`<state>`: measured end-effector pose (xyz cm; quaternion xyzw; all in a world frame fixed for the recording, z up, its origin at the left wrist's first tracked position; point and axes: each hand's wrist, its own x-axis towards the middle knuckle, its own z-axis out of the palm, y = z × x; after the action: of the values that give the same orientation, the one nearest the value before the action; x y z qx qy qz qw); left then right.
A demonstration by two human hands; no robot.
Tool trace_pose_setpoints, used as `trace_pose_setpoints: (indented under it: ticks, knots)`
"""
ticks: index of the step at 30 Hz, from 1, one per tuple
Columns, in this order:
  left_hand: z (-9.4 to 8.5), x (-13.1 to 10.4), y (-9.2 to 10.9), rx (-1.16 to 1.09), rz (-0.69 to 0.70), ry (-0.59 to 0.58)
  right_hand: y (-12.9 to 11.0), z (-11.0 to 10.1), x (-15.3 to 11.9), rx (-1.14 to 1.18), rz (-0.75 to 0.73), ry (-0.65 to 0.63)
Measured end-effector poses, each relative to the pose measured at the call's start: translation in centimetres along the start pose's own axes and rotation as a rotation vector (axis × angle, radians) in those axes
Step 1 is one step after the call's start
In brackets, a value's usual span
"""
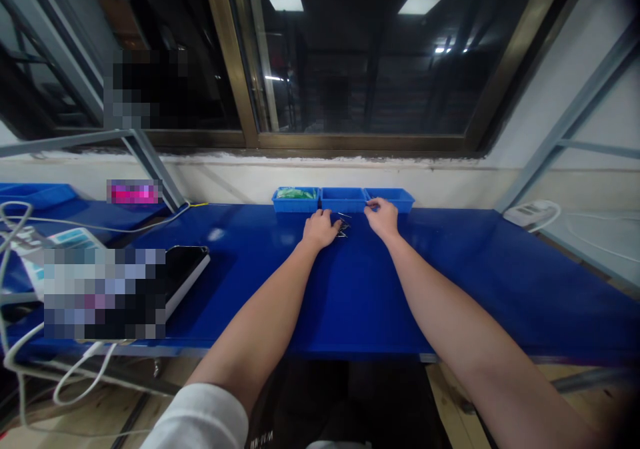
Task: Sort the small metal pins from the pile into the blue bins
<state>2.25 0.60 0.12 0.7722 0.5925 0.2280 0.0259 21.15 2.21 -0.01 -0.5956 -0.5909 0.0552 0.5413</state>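
My left hand (321, 229) rests on the blue table, its fingers spread beside a small pile of thin metal pieces (343, 229), perhaps screws or nails. The thumb reaches the pile's left side. To the right, my right hand (383, 218) is closed in a pinch at the front of the right blue bin (393, 200); what its fingertips hold is too small to make out. Left of that bin stand the middle blue bin (343, 200) and the left blue bin (295, 206), which has a green plastic bag (297, 194) in it.
The blue table (350, 302) runs along a wall below a window. A dark-screened device (187, 265) with white cables lies at the left. A white power strip (531, 213) is at the far right, near a grey metal frame (565, 125). Another blue tray (40, 194) sits far left.
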Motion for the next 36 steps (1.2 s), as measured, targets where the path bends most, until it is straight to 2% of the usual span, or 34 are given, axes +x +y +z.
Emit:
trace_pose_setpoints:
  ticks: [4, 10, 13, 15, 17, 20, 24, 30, 36]
  knots:
    - [0.3, 0.1, -0.2, 0.02, -0.019, -0.048, 0.8, -0.2, 0.6, -0.173, 0.011, 0.052]
    - [0.5, 0.1, -0.1, 0.034, -0.013, -0.118, 1.9, -0.7, 0.8, -0.287, 0.123, -0.117]
    - [0.4, -0.1, -0.1, 0.0, 0.032, -0.149, 1.9, -0.5, 0.6, -0.302, 0.074, -0.077]
    - [0.4, -0.2, 0.0, -0.005, 0.092, -0.172, 1.6, -0.1, 0.4, -0.3, -0.015, -0.064]
    - [0.5, -0.4, 0.1, 0.015, 0.142, -0.213, 1.0, 0.4, 0.0, -0.291, -0.135, -0.139]
    - [0.7, -0.5, 0.2, 0.056, 0.16, -0.285, 0.3, 1.5, -0.7, -0.298, -0.278, -0.344]
    - [0.9, -0.4, 0.3, 0.088, 0.166, -0.326, -0.2, 2.5, -1.5, -0.364, -0.299, -0.57]
    - [0.9, -0.1, 0.3, 0.09, 0.186, -0.361, -0.6, 2.5, -1.5, -0.413, -0.291, -0.656]
    - [0.8, -0.2, 0.5, 0.066, 0.217, -0.363, -0.7, 2.1, -1.3, -0.314, -0.251, -0.608]
